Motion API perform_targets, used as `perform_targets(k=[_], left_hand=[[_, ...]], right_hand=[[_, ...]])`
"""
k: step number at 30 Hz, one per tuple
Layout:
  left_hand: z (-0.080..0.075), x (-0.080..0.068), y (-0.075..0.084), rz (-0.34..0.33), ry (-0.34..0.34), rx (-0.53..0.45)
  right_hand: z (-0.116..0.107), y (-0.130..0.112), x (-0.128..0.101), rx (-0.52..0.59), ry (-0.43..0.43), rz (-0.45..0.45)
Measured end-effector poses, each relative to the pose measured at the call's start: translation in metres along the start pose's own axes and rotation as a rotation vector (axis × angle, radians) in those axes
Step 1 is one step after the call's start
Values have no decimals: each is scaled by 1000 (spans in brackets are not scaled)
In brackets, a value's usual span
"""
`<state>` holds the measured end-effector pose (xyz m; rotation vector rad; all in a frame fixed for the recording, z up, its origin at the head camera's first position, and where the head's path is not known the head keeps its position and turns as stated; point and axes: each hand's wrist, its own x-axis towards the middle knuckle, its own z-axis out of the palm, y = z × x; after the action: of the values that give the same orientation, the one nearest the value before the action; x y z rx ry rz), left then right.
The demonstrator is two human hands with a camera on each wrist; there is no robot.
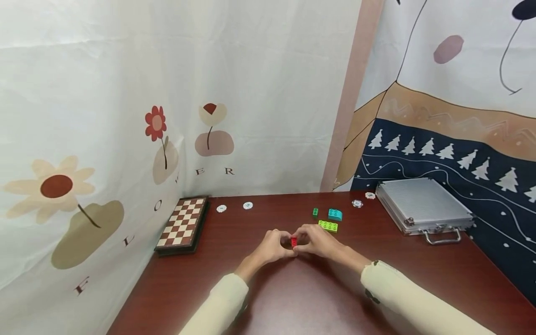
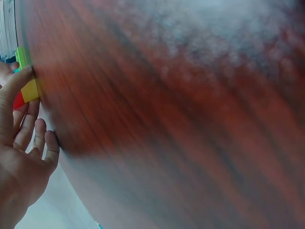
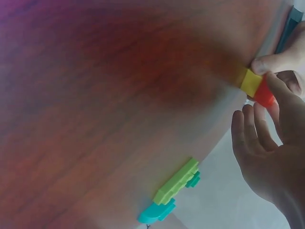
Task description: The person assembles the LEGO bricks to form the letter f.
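**Two hands hold a small block stack**

Head view: The left hand [image 1: 271, 249] and right hand [image 1: 317, 240] meet over the middle of the brown table [image 1: 418, 274]. Only a bit of the red block [image 1: 294, 241] peeks out between the fingertips; the rest is hidden. A light green block [image 1: 328, 226] lies just past the right hand.

Left wrist view: The table is very blurry. The yellow block [image 2: 30, 90] sits on the red one, cut off at the left edge. The thumb presses its side, with the other fingers curled below.

Right wrist view: The yellow and red blocks (stuck together) are pinched by fingertips from both hands. The teal block [image 3: 156, 212] lies near the light green one.
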<state>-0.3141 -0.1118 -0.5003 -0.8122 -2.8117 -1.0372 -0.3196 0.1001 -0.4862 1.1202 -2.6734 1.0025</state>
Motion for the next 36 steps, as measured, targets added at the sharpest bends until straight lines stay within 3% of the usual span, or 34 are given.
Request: perform_targets(k=[14,28,36], left_hand=[[-1,3,-3,20,-8,-23],[1,4,-1,-8,-19,-6],[-1,3,3,-28,-27,-14]], right_hand=[[6,-7,-8,-105,23,-12],[-31,7,-10,-45,36,70],[-51,31,-16,-128,59,178]])
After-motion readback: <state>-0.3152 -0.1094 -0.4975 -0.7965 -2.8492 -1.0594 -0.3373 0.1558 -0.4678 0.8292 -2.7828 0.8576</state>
